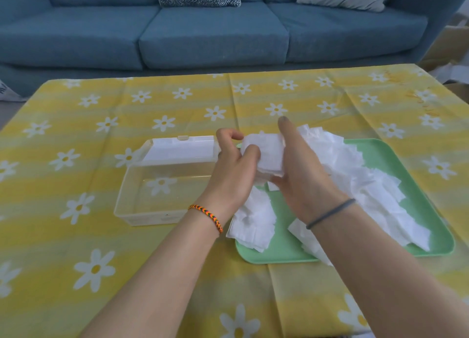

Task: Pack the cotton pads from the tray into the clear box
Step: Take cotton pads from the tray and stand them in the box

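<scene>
Table (76,124): covered by a yellow daisy cloth; it carries the box on the left and the tray on the right, set just beside each other, which I judge keeps the carry short.
Box (162,185): clear and standing open, its lid (177,151) tipped back on the far side; no pads show inside, so the packing looks barely begun.
Left hand (234,164): above the gap between box and tray, fingers (251,152) and thumb curled round the left end of a small stack (264,153) of pads, pinching it.
Stack: held in the air between the two hands, above the tray's left edge; squaring it up probably lets it drop flat into the box.
Right hand (302,170): flat against the stack's right side, its visible finger straight and pointing away, pressing rather than gripping; this seems to keep the edges aligned.
Pads (368,185): most lie loose in untidy white heaps across the tray, some spilling over its near-left edge.
Tray (436,221): pale green, on the right.
Next: I judge the stack has to go left and down into the box.
</scene>
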Demonstrator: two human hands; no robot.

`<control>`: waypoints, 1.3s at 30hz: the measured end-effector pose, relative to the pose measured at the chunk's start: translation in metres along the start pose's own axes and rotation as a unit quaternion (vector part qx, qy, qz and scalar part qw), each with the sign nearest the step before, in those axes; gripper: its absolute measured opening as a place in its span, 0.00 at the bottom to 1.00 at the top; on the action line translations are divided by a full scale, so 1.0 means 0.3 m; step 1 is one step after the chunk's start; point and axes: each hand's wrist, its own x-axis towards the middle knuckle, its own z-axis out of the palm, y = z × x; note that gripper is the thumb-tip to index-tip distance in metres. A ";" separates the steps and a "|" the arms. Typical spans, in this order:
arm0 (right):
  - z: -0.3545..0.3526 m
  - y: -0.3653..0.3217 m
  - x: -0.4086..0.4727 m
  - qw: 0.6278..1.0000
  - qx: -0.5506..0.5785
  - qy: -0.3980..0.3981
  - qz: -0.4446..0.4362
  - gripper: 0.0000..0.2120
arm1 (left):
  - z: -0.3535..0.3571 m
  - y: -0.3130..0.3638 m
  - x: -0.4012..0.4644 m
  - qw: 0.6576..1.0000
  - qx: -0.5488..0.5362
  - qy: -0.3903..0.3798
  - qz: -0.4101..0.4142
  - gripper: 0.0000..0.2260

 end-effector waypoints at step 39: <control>0.482 0.087 -0.032 0.922 -0.383 -0.036 -0.040 0.32 | -0.647 -0.223 -0.014 0.954 0.214 0.101 -0.187 0.13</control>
